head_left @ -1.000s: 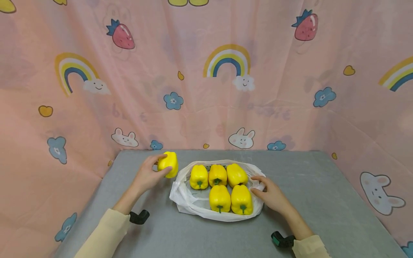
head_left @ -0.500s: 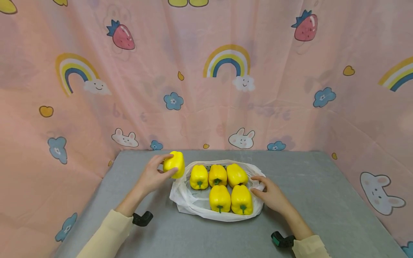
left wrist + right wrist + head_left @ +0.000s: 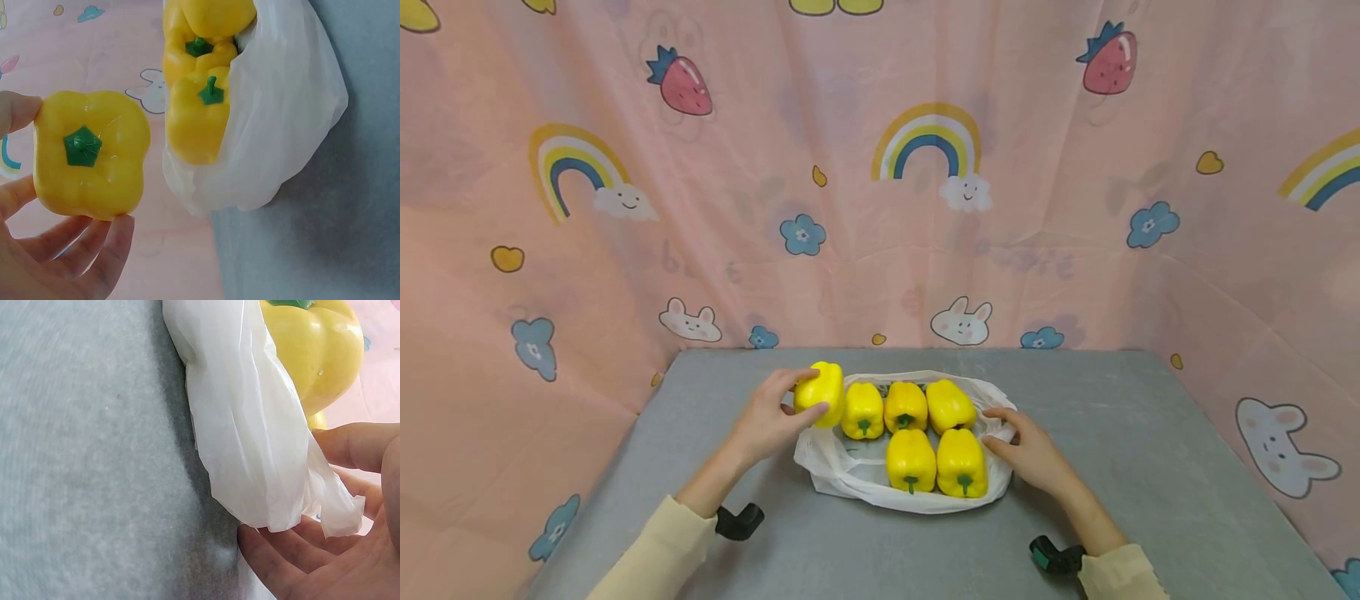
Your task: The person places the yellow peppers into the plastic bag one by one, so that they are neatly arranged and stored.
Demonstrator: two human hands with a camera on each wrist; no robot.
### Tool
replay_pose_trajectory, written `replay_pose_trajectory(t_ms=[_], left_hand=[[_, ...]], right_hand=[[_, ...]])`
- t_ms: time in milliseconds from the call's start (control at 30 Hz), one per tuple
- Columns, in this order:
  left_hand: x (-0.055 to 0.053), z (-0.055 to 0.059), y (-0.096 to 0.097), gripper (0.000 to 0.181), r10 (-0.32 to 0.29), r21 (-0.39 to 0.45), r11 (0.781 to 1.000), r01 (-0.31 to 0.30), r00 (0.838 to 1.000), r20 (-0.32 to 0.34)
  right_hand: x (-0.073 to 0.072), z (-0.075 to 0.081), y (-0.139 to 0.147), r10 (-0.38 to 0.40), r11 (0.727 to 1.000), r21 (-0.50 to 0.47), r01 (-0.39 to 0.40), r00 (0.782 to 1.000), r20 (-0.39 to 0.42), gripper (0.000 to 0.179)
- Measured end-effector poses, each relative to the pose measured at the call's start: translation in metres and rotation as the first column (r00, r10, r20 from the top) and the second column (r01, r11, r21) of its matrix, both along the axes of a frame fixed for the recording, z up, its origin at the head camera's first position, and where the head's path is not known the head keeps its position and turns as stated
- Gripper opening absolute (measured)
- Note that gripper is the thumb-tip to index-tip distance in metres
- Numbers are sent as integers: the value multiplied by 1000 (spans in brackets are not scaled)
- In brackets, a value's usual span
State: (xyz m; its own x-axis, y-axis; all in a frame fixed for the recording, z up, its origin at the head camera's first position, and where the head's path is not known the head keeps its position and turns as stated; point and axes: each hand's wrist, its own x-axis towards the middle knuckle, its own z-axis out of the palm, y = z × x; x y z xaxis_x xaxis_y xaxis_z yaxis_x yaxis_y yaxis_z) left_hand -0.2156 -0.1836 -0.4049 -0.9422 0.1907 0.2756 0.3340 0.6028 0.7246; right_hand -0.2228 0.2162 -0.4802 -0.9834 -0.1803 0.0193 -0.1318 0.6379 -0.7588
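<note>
My left hand holds a yellow bell pepper up over the left rim of a white plastic bag. In the left wrist view the thumb and fingers grip the held pepper's sides, and its green stem faces the camera. Several more yellow bell peppers lie in the opened bag, in a back row and a front row. My right hand grips the bag's right rim; in the right wrist view the white plastic passes between thumb and fingers, beside a pepper.
The bag stands on a grey table. A pink patterned curtain hangs behind the table and along its sides. Black devices sit at the left wrist and at the right wrist.
My left hand has carried its pepper rightward, from beside the bag to over its left rim, and slightly lower. The right hand and the bag have stayed in place.
</note>
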Motion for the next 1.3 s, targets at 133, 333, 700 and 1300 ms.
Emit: replay_pose_trajectory(t_ms=[133, 333, 700, 1300], left_hand=[[4, -2, 5, 52, -21, -1, 1000, 21, 1000, -2], [9, -8, 13, 52, -34, 4, 999, 34, 999, 5], [19, -19, 21, 50, -40, 21, 999, 39, 998, 41], [30, -43, 33, 53, -68, -10, 998, 69, 992, 103]], right_hand=[[0, 0, 0, -1, 1000, -2, 1, 1000, 1, 48], [0, 1, 0, -2, 1000, 9, 2, 1000, 6, 48], [-1, 1, 0, -1, 1000, 18, 2, 1000, -3, 48], [1, 3, -1, -2, 1000, -2, 2, 1000, -2, 46]])
